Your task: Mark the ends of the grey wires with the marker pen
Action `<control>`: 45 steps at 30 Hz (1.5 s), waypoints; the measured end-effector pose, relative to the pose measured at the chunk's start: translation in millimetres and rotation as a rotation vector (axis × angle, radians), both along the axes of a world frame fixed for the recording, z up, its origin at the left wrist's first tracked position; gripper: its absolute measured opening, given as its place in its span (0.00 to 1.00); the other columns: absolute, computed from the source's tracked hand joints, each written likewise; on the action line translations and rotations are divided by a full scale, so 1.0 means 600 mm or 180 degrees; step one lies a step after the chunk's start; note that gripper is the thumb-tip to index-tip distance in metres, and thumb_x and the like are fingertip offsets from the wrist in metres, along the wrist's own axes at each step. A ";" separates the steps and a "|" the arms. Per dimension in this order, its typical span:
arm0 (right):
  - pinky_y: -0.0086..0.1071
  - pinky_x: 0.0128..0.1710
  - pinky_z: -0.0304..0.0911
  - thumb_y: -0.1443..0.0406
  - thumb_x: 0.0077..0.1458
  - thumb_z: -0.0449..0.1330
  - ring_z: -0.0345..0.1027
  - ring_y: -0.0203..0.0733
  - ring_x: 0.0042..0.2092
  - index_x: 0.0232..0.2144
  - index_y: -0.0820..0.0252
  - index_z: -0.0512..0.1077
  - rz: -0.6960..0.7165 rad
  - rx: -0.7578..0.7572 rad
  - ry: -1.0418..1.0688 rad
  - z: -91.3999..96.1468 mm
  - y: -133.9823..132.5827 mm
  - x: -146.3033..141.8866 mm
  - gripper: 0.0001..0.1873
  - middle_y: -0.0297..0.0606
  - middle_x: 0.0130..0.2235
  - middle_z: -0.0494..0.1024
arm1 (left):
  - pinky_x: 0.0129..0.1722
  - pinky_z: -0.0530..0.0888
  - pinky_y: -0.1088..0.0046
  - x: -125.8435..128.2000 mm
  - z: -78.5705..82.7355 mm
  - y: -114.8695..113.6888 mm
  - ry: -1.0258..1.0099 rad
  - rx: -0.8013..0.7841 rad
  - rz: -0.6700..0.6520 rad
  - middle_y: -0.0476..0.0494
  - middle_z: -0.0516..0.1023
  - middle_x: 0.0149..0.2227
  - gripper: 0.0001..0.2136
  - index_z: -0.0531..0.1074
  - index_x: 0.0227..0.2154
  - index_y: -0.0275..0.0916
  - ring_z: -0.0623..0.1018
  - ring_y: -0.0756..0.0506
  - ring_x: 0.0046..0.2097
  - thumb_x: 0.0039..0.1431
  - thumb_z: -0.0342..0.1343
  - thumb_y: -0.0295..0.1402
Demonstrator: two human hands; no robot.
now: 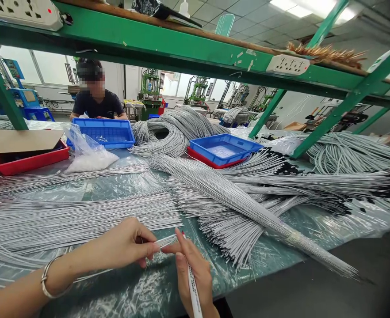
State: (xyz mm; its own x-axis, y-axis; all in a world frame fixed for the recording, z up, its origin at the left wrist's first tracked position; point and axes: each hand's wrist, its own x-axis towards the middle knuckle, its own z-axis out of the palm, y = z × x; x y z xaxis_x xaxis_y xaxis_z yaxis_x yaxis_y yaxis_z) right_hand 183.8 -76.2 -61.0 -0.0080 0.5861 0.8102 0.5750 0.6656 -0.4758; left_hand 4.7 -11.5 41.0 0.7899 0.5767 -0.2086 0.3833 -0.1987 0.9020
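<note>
My left hand (128, 243), with a silver bangle at the wrist, pinches a few thin grey-white wires (167, 241) between thumb and fingers. Their short ends stick out to the right of the fingertips. Close by, my right hand (195, 267) grips a white pen (194, 291) with dark print and a red tip pointing up. Its index finger reaches to the wire ends and seems to touch them. Behind my left hand lies a wide spread of straight grey wires (115, 216). Right of my hands, a tied bundle of wires (228, 192) lies slantwise over other bundles.
A green shelf frame (168, 42) with power sockets crosses above the table. Blue trays (226, 148), a red tray (32, 161), coiled wires (168, 132) and a clear bag of white material (92, 159) stand farther back. Another person (97, 99) sits opposite.
</note>
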 end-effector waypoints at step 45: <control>0.28 0.27 0.52 0.44 0.64 0.46 0.60 0.36 0.27 0.21 0.58 0.62 0.0764 -0.1407 0.0049 0.024 -0.013 0.022 0.29 0.31 0.19 0.63 | 0.21 0.61 0.81 0.007 -0.005 -0.018 0.0390 -0.0117 -0.0442 0.52 0.63 0.19 0.15 0.64 0.22 0.36 0.69 0.52 0.23 0.62 0.51 0.38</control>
